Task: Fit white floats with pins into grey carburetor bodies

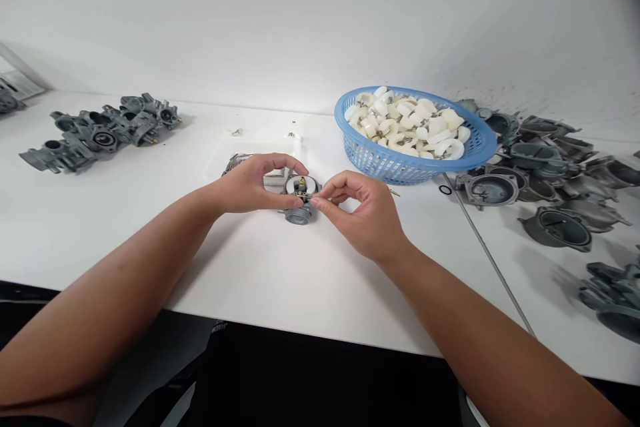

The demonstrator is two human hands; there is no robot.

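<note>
A grey metal carburetor [299,217] stands on the white table in front of me, its open bowl side up. Inside it show a white plastic float [294,186] and a brass piece [302,182]. My left hand [250,185] is closed around the carburetor, fingertips at the far side and thumb at the near edge. On the right, my right hand [369,215] pinches thumb and index finger together at the carburetor's edge, close to my left thumb. Whatever lies in that pinch is too small to make out.
A blue basket [385,161] full of white floats stands behind my right hand. Carburetor bodies [103,133] lie at the left; bowl-shaped metal parts [493,188] are heaped at the right. A black ring [445,190] lies beside the table seam. Thin metal pieces [235,161] sit behind my left hand.
</note>
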